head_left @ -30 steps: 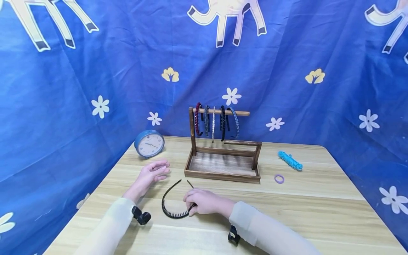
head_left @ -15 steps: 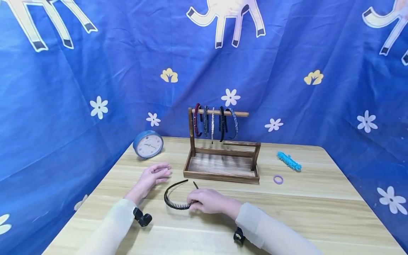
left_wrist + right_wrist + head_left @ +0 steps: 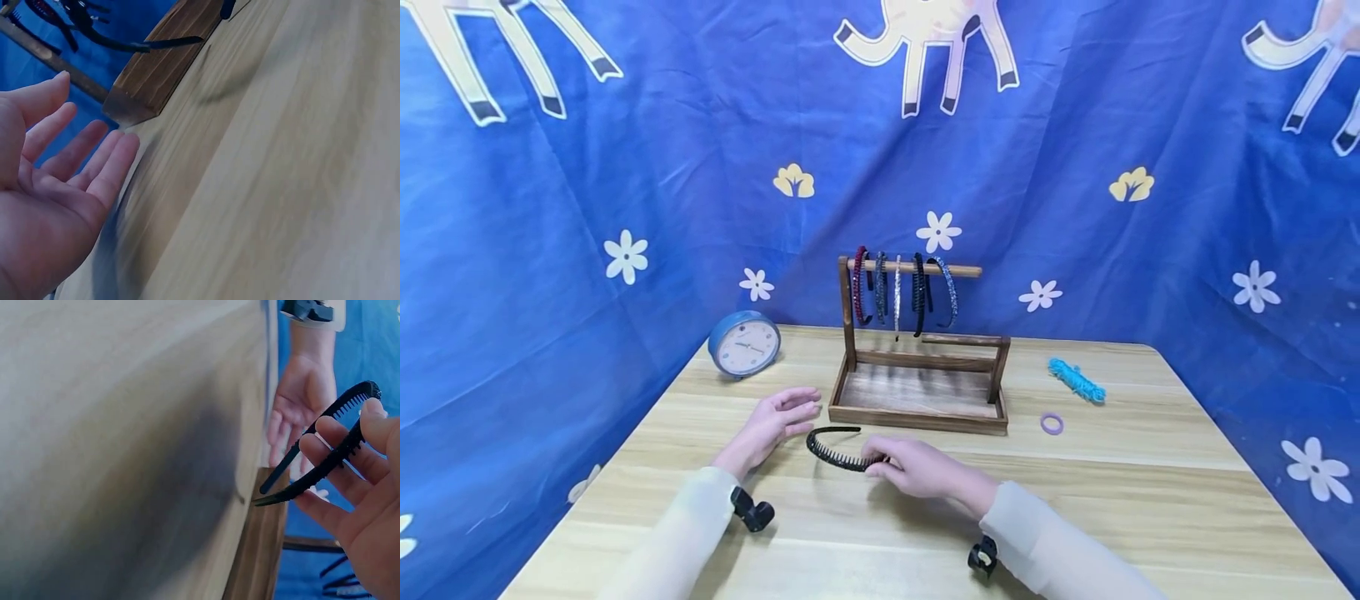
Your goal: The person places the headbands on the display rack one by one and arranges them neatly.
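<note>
My right hand (image 3: 917, 468) pinches a black toothed headband (image 3: 827, 455) between thumb and fingers, in front of the wooden rack. In the right wrist view, the headband (image 3: 312, 476) is lifted off the table, its two tips pointing toward the rack's base. Palm turned inward, my left hand (image 3: 775, 423) is held with loosely extended fingers near the rack's front left corner; it holds nothing. The left wrist view shows that same hand (image 3: 62, 181) beside the wooden base (image 3: 159, 62). Several headbands, among them a red one (image 3: 859, 287) and a glittery blue one (image 3: 951, 292), hang on the rack's upper bar (image 3: 966, 271).
The rack's tray (image 3: 917, 421) sits at mid-table, with a shorter low bar (image 3: 962, 340) at its right. A blue clock (image 3: 745, 344) stands at the back left. To the right lie a turquoise yarn bundle (image 3: 1077, 382) and a purple ring (image 3: 1052, 423). A blue curtain (image 3: 700, 167) surrounds the table.
My right hand has raised the headband and carried it slightly right and toward the rack, tilting it flatter in view. My left hand has drifted a little to the right.
</note>
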{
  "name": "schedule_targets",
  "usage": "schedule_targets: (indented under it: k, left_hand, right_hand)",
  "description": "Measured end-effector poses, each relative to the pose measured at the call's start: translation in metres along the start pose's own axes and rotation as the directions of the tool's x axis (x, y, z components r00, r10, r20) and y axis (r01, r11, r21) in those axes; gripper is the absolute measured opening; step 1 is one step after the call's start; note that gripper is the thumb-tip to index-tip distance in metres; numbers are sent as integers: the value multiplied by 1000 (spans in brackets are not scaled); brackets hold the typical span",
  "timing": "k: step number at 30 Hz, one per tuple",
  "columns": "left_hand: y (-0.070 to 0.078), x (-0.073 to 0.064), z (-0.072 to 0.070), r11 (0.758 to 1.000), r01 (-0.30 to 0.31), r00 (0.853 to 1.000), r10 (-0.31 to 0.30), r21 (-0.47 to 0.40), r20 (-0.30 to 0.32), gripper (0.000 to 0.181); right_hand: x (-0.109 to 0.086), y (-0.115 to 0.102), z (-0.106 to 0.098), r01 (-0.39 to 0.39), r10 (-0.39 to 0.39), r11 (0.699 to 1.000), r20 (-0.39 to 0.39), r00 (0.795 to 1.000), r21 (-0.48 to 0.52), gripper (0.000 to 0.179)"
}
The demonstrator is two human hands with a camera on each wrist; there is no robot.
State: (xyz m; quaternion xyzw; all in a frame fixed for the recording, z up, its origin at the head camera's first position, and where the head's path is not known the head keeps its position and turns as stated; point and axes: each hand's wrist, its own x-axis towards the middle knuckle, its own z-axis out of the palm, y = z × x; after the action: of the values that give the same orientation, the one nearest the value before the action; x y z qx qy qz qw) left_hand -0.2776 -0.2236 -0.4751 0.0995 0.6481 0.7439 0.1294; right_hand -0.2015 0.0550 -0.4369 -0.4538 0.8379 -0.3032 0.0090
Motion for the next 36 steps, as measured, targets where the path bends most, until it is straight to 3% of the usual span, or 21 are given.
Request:
schedule_targets:
  k: [12, 21, 32, 36]
  left_hand:
    - [-3, 12, 10, 999, 16, 999, -14, 36, -44, 54]
    - [-7, 20, 16, 999, 6, 997, -4, 33, -76, 52]
    - [-10, 26, 23, 997, 20, 993, -10, 78, -120, 49]
    - [-12, 27, 24, 995, 22, 991, -9, 101, -132, 49]
  right_hand:
    - [-24, 12, -32, -49, 78, 980, -143, 987, 194, 12]
    - [-45, 19, -56, -131, 222, 887, -159, 962, 443, 12]
    - [-91, 43, -82, -107, 262, 853, -241, 935, 511, 17]
    - [-110, 50, -93, -128, 296, 857, -275, 915, 500, 19]
